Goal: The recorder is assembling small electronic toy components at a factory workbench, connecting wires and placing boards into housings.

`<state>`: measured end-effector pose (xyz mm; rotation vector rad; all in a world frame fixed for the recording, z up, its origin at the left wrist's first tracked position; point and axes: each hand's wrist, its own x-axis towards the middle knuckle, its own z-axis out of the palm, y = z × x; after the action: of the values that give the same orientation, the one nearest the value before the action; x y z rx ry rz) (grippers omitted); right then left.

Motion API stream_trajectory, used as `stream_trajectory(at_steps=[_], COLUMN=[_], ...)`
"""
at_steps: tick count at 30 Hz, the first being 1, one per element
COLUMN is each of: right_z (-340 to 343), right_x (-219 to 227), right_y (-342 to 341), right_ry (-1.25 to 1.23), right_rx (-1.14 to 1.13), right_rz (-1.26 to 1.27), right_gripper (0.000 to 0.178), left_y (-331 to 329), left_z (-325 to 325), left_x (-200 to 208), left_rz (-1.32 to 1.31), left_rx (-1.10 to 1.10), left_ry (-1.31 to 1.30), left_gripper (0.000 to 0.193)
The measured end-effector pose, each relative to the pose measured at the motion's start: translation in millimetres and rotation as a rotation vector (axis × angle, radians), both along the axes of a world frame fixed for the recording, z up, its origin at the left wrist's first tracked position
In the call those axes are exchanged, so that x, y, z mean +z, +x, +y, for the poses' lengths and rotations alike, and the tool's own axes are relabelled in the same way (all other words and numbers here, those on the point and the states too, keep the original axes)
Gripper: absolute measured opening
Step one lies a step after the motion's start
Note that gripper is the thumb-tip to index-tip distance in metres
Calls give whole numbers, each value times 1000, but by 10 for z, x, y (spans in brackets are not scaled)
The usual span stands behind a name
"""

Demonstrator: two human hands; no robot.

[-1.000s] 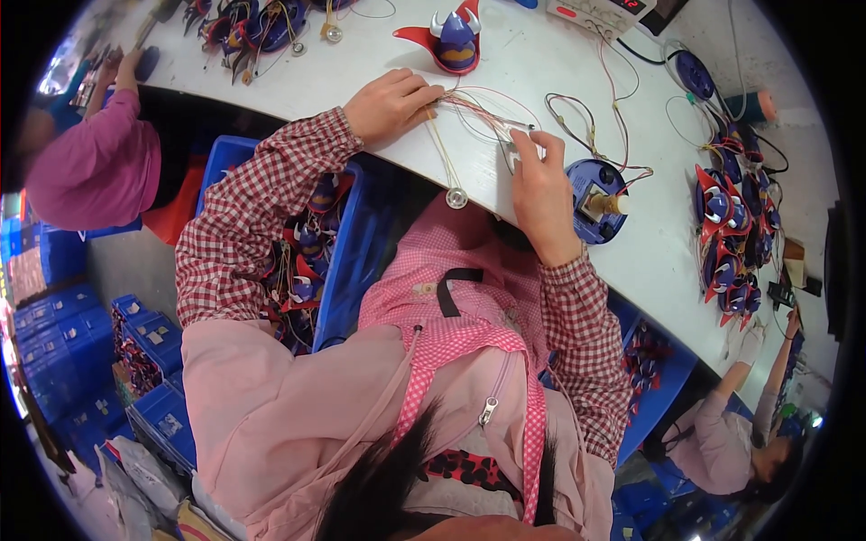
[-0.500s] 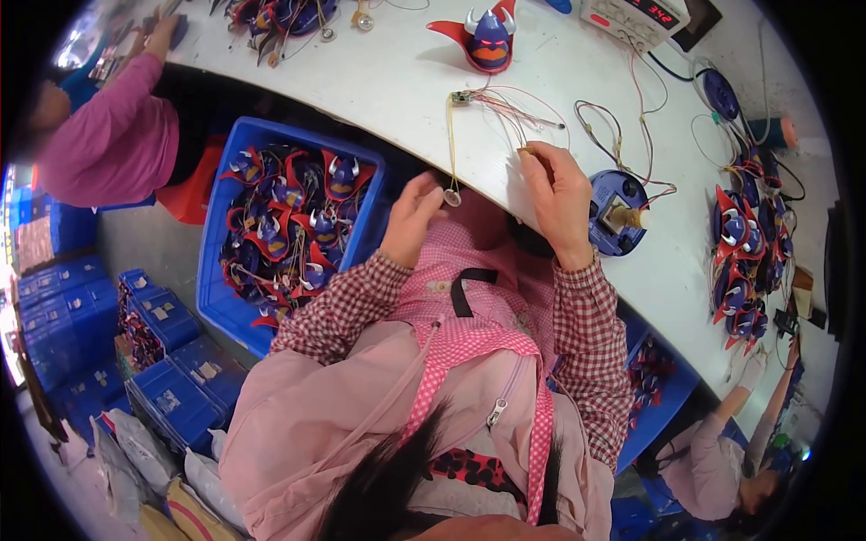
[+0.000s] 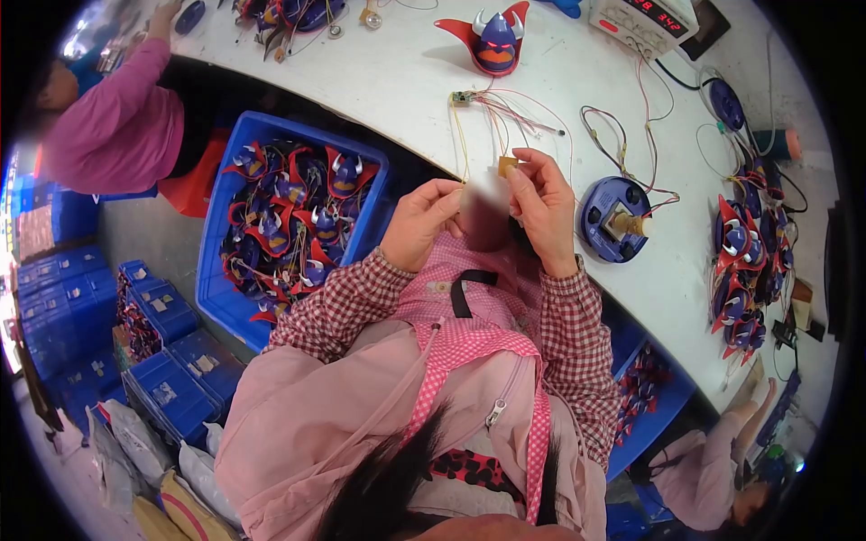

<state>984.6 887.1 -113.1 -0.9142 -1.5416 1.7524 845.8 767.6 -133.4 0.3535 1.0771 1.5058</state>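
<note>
My left hand [image 3: 417, 225] is closed in a pinch at the lower end of thin yellow wires [image 3: 464, 144]. The small round disc on that end is hidden by my fingers and a blurred patch. Between thumb and fingertips, my right hand [image 3: 546, 203] grips a small yellow-brown square piece [image 3: 508, 166]. Both hands are close together over the table's front edge. The wires lead up to a small green circuit board [image 3: 464, 97] on the table. Beyond it stands a purple horned toy head [image 3: 497, 47] with a red collar and lit red eyes.
Right of my hands lies a round purple casing [image 3: 616, 219] with wires. A power supply [image 3: 642, 25] stands far right, above a heap of toy heads [image 3: 741, 242]. At left, a blue crate [image 3: 206, 270] holds several more. Co-workers [image 3: 113, 131] sit on both sides.
My left hand has moved up and right and closed at the yellow wires' end, where the disc was hanging. My right hand has shifted left with the brown piece, toward my left.
</note>
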Motion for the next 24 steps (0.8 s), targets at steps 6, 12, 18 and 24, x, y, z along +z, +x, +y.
stream_trajectory(at_steps=[6, 12, 18, 24], right_z=[29, 42, -34, 1], right_x=[-11, 5, -84, 25], right_y=[37, 101, 109, 133], right_ry=[-20, -100, 129, 512], right_rx=[26, 44, 1, -29], right_rz=[74, 142, 87, -126], right_gripper=[26, 27, 23, 17], left_y=[3, 26, 35, 32], left_z=[240, 449, 563, 684], left_x=[196, 248, 295, 264], left_rz=[13, 158, 241, 258], left_rx=[-56, -123, -160, -206], left_ry=[-4, -87, -81, -109], left_gripper=[20, 21, 20, 17])
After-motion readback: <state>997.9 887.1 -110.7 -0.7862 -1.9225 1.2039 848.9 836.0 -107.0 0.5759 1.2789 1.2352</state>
